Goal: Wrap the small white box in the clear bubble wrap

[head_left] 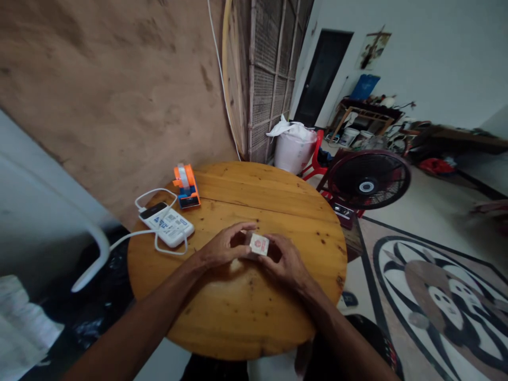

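Observation:
A small box (259, 244) with red print on its pale top sits between my two hands near the middle of the round wooden table (254, 180). My left hand (225, 245) grips it from the left, thumb on the near side and fingers curved along the far side. On the other side, my right hand (286, 260) curls its thumb and fingers against the box. The hands hide most of its sides, and I cannot tell whether it rests on the tabletop.
A white power bank (170, 225) with looped cables lies at the table's left. Behind it stands an orange and blue tape dispenser (187, 188). A dark fan (367, 180) is beyond the right edge, near a red chair (316, 159) and a white sack (294, 148).

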Motion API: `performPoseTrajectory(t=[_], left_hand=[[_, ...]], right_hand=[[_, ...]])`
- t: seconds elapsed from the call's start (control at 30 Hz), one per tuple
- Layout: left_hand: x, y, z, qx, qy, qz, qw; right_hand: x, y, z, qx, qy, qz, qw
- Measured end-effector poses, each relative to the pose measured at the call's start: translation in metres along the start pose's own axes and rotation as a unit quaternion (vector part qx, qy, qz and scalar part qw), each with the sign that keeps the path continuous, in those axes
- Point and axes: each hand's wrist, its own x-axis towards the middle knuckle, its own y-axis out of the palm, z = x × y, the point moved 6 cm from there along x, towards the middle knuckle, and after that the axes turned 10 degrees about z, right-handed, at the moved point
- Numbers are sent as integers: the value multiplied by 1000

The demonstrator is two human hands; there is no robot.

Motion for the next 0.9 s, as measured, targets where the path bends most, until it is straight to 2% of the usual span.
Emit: performPoseTrajectory(t=[0.3, 0.43, 0.53, 0.67, 0.9], left_hand=[[4, 1, 8, -26, 6, 1, 1000], [3, 1, 3, -20, 3, 4, 1000], [2, 2, -1, -18, 9, 7, 1000], [3, 3, -3, -32, 13, 16, 999], [2, 3, -8, -12, 25, 21, 999]], right_hand=[[4, 5, -8, -1, 23, 30, 999], [-2, -3, -6, -14, 6, 20, 1000], [-4, -15, 1, -41, -27, -3, 999], [6, -25, 16, -92, -65, 9, 994], [25, -20, 39, -198, -107, 14, 974]])
